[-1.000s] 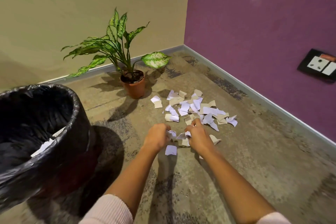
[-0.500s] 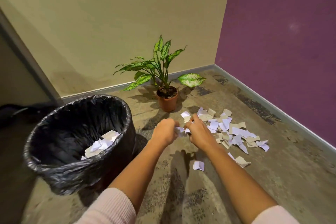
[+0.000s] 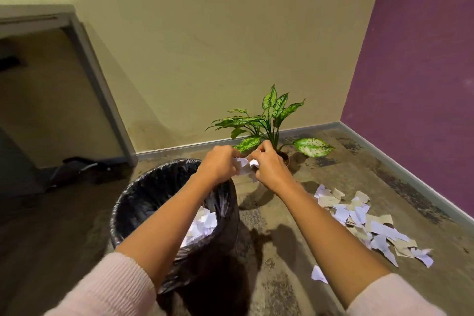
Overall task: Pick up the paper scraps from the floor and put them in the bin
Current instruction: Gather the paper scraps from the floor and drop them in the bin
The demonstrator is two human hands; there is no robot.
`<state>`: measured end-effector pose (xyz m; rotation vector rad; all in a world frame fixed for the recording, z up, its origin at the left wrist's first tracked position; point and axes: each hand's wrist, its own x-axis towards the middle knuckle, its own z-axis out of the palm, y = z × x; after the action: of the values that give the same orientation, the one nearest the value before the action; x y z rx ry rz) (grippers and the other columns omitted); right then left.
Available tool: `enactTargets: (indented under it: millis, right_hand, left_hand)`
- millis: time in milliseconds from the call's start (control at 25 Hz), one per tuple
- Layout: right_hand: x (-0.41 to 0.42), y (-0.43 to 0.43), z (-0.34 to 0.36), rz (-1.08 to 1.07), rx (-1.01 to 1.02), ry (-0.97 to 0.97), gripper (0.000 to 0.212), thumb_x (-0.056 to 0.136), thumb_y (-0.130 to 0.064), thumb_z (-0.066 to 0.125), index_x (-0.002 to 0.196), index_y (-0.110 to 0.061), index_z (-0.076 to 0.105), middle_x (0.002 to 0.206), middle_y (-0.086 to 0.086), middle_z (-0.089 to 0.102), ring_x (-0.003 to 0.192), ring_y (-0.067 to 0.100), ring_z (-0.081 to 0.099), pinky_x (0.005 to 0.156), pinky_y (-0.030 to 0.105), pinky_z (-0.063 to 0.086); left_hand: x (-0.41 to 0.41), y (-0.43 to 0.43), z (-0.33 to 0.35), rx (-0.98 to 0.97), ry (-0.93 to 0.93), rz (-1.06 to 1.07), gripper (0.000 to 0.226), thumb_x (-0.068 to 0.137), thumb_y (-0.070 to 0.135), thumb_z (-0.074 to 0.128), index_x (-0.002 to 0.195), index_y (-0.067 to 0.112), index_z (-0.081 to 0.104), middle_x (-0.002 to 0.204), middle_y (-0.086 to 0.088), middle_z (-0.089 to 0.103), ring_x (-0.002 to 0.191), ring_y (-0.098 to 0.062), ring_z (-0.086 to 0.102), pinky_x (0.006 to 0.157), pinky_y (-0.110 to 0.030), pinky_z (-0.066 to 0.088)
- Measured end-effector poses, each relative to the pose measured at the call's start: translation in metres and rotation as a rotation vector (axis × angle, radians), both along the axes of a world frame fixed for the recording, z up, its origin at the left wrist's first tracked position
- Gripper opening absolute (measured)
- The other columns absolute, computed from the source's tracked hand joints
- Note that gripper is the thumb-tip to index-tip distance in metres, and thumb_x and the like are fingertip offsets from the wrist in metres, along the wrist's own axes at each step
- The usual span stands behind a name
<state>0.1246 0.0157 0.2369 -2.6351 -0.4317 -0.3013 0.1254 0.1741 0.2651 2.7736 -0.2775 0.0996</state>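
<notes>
White crumpled paper scraps [image 3: 243, 163], pre-drop.
My L hand [image 3: 218, 165] + R hand [image 3: 270, 170] pinch them; black-bagged round bin [image 3: 164, 168] below-left, L nearer.

A room corner indoors, likely a home. A potted plant [image 3: 269, 120] stands at 12 o'clock on the mottled floor [image 3: 359, 169]. A lined bin [image 3: 143, 192] sits at 9 o'clock.
</notes>
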Motion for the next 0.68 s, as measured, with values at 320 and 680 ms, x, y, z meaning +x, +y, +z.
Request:
enactTargets:
  millis: [320,680]
  right_hand:
    - [0.012,0.106,-0.007,0.219,-0.109,0.058,0.033,0.085,-0.010,0.066,0.117,-0.013,0.061,0.115,0.008,0.040,0.104,0.031,0.054,0.082,0.041,0.047]
    - [0.012,0.150,-0.044,0.329,-0.286,0.204,0.030,0.085,-0.014,0.062,0.115,-0.016,0.058,0.117,0.011,0.041,0.105,0.034,0.052,0.072,0.041,0.047]
  left_hand:
    - [-0.007,0.099,-0.014,0.079,0.190,0.188,0.016,0.076,0.020,0.077,0.086,0.014,0.067,0.092,-0.011,0.071,0.092,-0.030,0.065,0.068,-0.033,0.045]
    - [-0.019,0.144,-0.061,0.094,0.456,0.265,0.028,0.073,0.022,0.078,0.100,0.026,0.071,0.098,-0.001,0.071,0.091,-0.022,0.067,0.081,-0.037,0.058]
